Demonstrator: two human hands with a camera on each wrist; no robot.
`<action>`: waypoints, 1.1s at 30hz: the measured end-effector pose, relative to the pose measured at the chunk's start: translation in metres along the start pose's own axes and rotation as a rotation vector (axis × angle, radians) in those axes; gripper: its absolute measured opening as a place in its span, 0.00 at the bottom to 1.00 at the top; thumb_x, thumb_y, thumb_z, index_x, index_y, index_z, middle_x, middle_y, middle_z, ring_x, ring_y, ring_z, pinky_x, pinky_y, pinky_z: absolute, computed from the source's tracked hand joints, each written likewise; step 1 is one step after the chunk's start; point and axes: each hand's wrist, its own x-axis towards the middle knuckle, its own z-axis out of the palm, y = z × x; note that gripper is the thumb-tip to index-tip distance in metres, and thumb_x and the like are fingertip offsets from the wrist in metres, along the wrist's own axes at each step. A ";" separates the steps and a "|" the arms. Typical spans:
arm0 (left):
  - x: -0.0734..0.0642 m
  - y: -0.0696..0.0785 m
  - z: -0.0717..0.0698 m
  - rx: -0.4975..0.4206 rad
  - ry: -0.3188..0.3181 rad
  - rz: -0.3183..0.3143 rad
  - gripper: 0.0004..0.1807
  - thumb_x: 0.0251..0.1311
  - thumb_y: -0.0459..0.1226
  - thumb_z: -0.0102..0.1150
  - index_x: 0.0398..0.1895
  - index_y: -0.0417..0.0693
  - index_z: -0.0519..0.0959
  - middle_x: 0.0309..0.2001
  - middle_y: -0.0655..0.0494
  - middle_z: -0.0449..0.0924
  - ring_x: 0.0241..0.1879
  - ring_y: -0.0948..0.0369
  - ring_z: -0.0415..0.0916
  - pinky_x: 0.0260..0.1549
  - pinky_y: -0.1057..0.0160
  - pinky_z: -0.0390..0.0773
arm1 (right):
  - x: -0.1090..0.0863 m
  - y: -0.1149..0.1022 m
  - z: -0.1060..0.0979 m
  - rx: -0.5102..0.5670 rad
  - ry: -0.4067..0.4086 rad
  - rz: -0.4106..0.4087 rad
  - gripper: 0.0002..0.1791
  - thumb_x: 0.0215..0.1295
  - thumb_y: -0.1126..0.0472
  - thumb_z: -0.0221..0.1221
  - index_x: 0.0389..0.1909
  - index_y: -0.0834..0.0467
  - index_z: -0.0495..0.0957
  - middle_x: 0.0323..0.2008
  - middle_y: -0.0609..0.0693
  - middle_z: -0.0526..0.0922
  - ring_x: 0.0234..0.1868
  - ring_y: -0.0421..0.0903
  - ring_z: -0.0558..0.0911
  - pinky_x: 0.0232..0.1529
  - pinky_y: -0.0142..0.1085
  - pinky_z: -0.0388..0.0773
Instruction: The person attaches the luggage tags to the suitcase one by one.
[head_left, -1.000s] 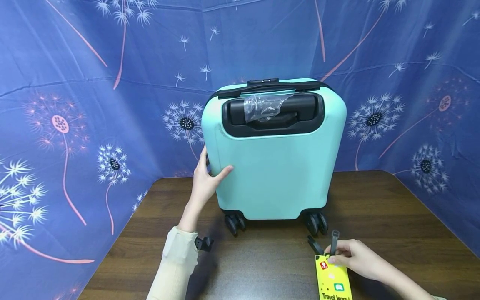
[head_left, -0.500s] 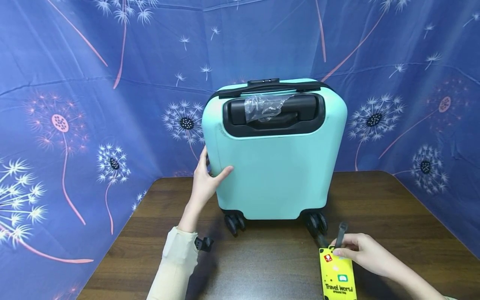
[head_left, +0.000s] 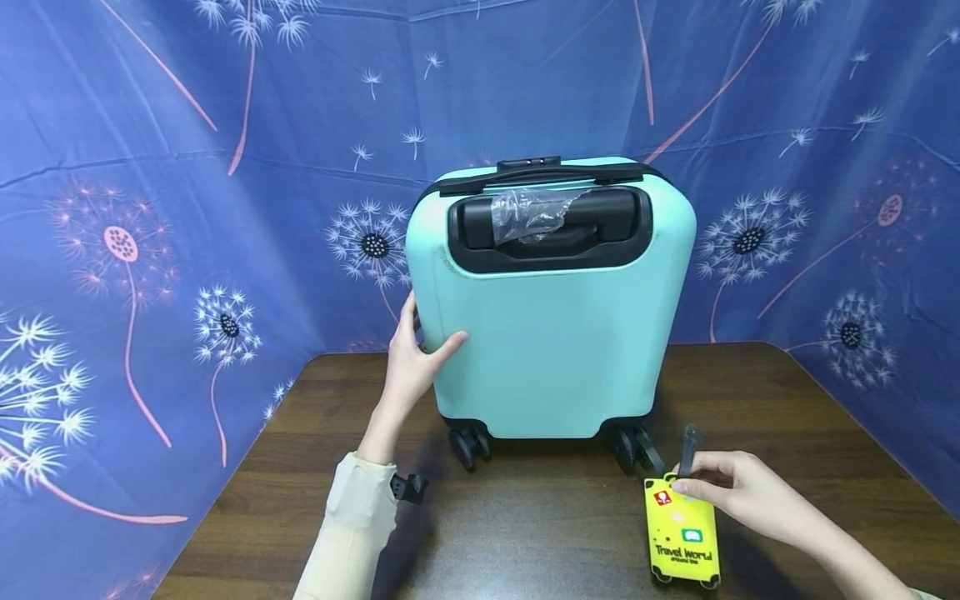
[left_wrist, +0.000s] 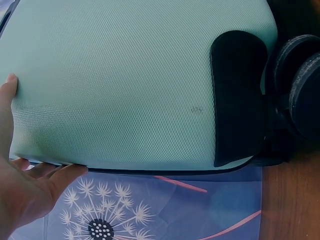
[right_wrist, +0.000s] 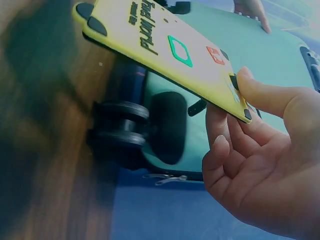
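A mint-green suitcase (head_left: 551,350) stands upright on its black wheels in the middle of the head view. At its left side my left hand (head_left: 408,365) holds the edge, thumb on the facing panel and fingers round the side. My right hand (head_left: 746,492) pinches a yellow luggage tag (head_left: 681,533) by its top end, in front of the suitcase's lower right corner. "Travel world" is printed on the tag, and its dark strap (head_left: 688,450) sticks up by the fingers. In the right wrist view the thumb lies on the tag's printed face.
Under the suitcase is a dark brown wooden table (head_left: 510,517). A blue cloth (head_left: 285,233) with dandelion prints hangs behind and at both sides. Clear plastic wrap (head_left: 531,214) covers part of the suitcase's black pull handle (head_left: 615,215).
My right hand has moved up and slightly right, nearer the suitcase, carrying the luggage tag, so the whole tag now shows. The left hand stays on the suitcase.
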 end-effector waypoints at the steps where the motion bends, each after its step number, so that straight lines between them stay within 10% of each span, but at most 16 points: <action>1: 0.000 0.000 0.000 0.000 0.000 0.001 0.50 0.48 0.55 0.67 0.71 0.75 0.47 0.68 0.58 0.61 0.64 0.54 0.65 0.51 0.47 0.75 | -0.001 -0.002 -0.002 -0.010 0.011 -0.002 0.08 0.61 0.54 0.61 0.32 0.54 0.80 0.27 0.41 0.80 0.26 0.31 0.71 0.24 0.29 0.67; 20: 0.000 -0.003 0.001 0.003 0.006 0.022 0.49 0.49 0.53 0.67 0.71 0.76 0.46 0.67 0.59 0.62 0.63 0.53 0.65 0.49 0.45 0.76 | -0.004 -0.030 -0.030 -0.043 0.150 0.045 0.10 0.62 0.53 0.60 0.39 0.54 0.83 0.28 0.41 0.84 0.27 0.36 0.76 0.26 0.30 0.67; 33: -0.001 -0.005 0.002 0.005 0.004 0.020 0.49 0.50 0.55 0.66 0.71 0.75 0.46 0.68 0.60 0.60 0.64 0.55 0.64 0.51 0.45 0.75 | -0.002 -0.054 -0.042 -0.067 0.243 -0.075 0.05 0.63 0.58 0.60 0.37 0.50 0.83 0.28 0.40 0.84 0.26 0.38 0.74 0.23 0.31 0.65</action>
